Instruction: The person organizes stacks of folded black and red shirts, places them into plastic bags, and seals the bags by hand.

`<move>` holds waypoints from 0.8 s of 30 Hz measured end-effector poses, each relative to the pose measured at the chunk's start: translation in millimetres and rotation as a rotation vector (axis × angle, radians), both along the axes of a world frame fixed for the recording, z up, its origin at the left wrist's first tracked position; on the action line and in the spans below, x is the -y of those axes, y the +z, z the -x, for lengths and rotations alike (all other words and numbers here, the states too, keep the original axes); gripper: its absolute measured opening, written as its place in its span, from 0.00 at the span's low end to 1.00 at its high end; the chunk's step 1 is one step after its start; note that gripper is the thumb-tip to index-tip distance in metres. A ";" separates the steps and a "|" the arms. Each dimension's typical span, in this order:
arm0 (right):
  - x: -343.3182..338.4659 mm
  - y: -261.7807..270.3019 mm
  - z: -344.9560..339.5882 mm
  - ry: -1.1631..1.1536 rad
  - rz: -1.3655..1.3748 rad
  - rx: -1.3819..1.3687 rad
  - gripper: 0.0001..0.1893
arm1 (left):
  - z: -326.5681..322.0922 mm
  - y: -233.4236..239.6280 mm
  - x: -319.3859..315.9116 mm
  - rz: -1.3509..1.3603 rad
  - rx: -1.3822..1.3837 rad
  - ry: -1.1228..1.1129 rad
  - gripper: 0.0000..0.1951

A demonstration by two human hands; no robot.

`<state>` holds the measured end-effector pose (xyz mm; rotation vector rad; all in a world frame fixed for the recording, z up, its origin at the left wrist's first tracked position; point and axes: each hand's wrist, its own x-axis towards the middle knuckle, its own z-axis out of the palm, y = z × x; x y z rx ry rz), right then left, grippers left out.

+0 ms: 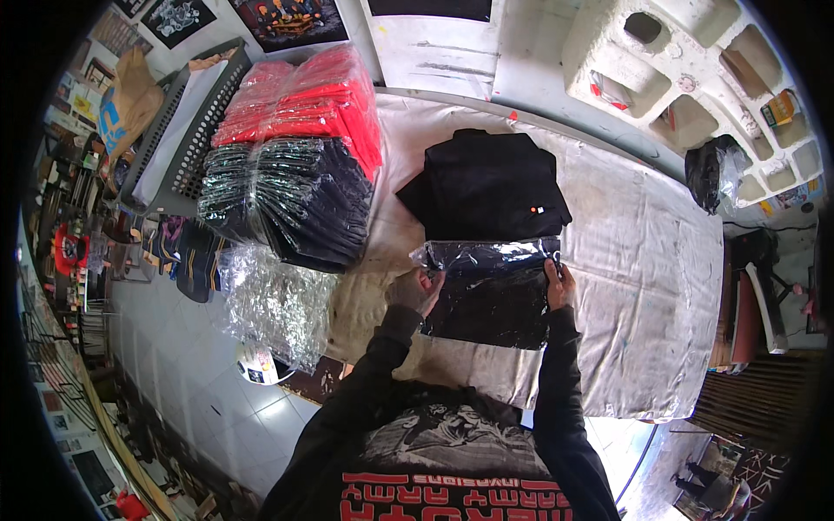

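Observation:
A folded dark garment in a clear plastic bag [488, 299] lies flat on the cloth-covered table [638, 293] before me. My left hand [417, 291] holds the upper left corner of the bag, fingers curled on the plastic. At the bag's upper right edge, my right hand [560, 284] pinches the plastic between thumb and fingers. Just beyond the bag sits a pile of folded black garments [492, 185], with a small orange and white mark near its lower right.
Bundled bagged garments, red [306, 104] and black [287, 195], stand at the left beside a grey perforated basket [189, 130]. Loose clear plastic bags [280, 306] hang at the table's left edge. A white moulded foam piece [690, 84] stands upper right. A person [717, 488] is far off, lower right.

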<state>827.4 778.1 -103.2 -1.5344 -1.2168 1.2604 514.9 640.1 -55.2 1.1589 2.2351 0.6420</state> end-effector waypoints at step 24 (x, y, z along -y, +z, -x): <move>-35.8 -81.5 -27.3 0.039 0.158 0.113 0.35 | 60.2 -32.9 54.1 -0.043 0.476 -0.165 0.13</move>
